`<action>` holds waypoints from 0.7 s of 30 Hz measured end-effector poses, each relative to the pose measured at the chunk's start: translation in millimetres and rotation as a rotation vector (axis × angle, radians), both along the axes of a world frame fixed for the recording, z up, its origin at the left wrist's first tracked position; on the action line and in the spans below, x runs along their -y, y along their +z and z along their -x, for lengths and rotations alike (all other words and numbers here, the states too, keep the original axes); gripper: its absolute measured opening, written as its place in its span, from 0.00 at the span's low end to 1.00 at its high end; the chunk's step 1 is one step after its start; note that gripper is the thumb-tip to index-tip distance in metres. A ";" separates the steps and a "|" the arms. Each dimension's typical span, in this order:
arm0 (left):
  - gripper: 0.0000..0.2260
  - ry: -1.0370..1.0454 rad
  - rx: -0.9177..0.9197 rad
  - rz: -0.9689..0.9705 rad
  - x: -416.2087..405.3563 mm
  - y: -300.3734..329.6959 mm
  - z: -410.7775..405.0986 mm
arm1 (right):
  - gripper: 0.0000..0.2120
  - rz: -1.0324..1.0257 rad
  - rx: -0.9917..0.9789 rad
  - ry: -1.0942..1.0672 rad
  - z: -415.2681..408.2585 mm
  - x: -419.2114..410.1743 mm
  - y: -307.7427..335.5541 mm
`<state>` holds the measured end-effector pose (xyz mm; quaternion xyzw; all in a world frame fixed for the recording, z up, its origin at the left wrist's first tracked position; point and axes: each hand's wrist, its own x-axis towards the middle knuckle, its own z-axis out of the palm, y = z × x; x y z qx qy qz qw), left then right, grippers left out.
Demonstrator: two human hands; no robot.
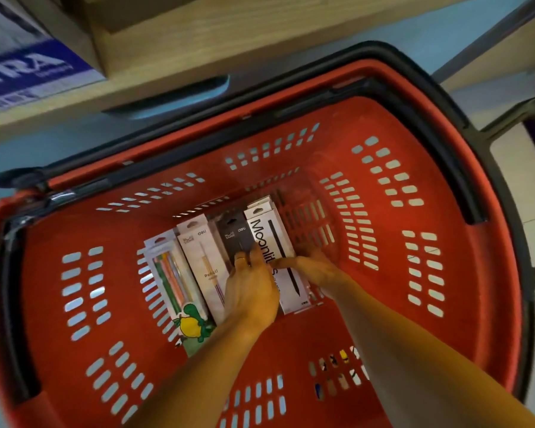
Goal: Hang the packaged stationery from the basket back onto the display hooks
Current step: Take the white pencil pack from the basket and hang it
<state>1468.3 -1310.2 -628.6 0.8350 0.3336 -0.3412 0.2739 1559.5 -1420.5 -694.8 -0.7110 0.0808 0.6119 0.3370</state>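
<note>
- Early stage by my read: the packs lie on the floor of the red basket (445,273), no display hooks in view, nothing visibly hung.
- Landmark = the white "Moonlit" pack (269,242), right-most in the row on the basket floor; more white packs appear stacked under it.
- Just left of it: black pack (232,236), then cream "Pencil" pack (203,261), then the colourful pencil pack (167,273) with a lemon graphic, furthest left.
- Left hand (250,288) lies over the black pack's lower end, fingers reaching onto the Moonlit pack's left edge; can't tell if it's gripping or just resting.
- Right hand (312,267) at the Moonlit pack's right edge, fingers laid across its face; looks like the start of a pick, grip not confirmed.
- Wooden shelf (173,57) with a blue box (34,69) sits well beyond the Moonlit pack, past the basket's far rim.
- Left to do: lift packs out, hang every one.
</note>
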 end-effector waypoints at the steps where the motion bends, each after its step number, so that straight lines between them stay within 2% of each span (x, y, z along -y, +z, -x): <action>1: 0.23 0.002 -0.009 -0.010 -1.2 -0.7 0.8 | 0.28 -0.009 -0.009 0.004 2.0 -2.6 -1.4; 3: 0.21 0.009 -0.033 -0.018 -6.3 -1.0 2.9 | 0.29 -0.003 0.001 0.007 7.4 -9.3 -1.8; 6: 0.19 0.043 -0.040 0.013 -17.5 -3.0 7.5 | 0.44 0.026 0.025 -0.011 15.1 -11.7 -16.2; 7: 0.19 0.050 -0.032 0.026 -20.5 -4.3 9.1 | 0.44 0.030 0.023 -0.004 15.3 -12.1 -17.0; 11: 0.18 0.054 0.001 0.051 -23.7 -8.0 9.5 | 0.34 0.031 -0.005 -0.004 13.6 -12.7 -7.5; 14: 0.19 0.142 0.023 0.118 -23.8 -1.5 5.5 | 0.37 0.012 0.034 -0.050 11.1 -12.9 3.9; 17: 0.23 0.261 0.060 0.207 -28.2 28.7 7.1 | 0.22 -0.037 0.057 -0.121 4.1 -8.5 58.0; 18: 0.26 0.291 0.078 0.247 -30.7 50.1 7.3 | 0.20 -0.048 0.059 -0.160 1.7 -7.1 83.2; 19: 0.29 0.322 0.100 0.296 -33.4 74.6 7.6 | 0.22 -0.047 0.057 -0.192 -0.3 -7.2 110.3; 21: 0.34 0.389 0.151 0.406 -40.0 137.2 7.4 | 0.37 -0.017 0.045 -0.237 -0.9 -8.8 179.9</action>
